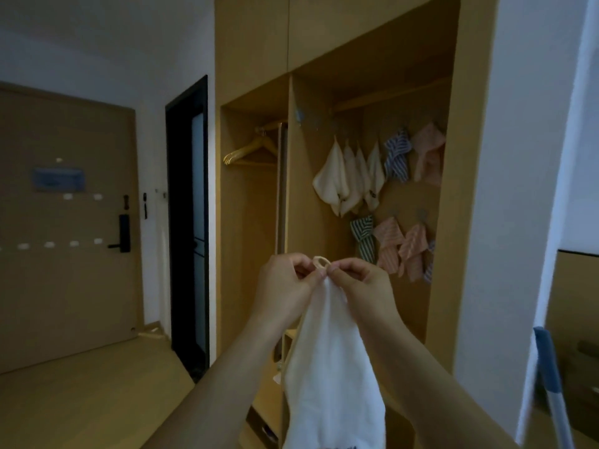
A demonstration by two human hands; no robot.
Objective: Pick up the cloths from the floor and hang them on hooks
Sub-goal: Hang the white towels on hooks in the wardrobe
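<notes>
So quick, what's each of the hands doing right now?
Left hand: pinching the loop of the white cloth.
Right hand: pinching the same loop from the other side.

Both hands raised — left hand (285,283), right hand (359,283) pinching.

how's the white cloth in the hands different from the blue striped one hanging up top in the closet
The white cloth is plain, while the blue striped cloth has blue and white stripes. The white cloth is off the hooks, held up by its loop, pinched between the left hand and the right hand; the blue striped cloth already hangs in the upper row. The white cloth drapes long and loose; the blue striped cloth looks bunched. Both are small cloths.
</notes>
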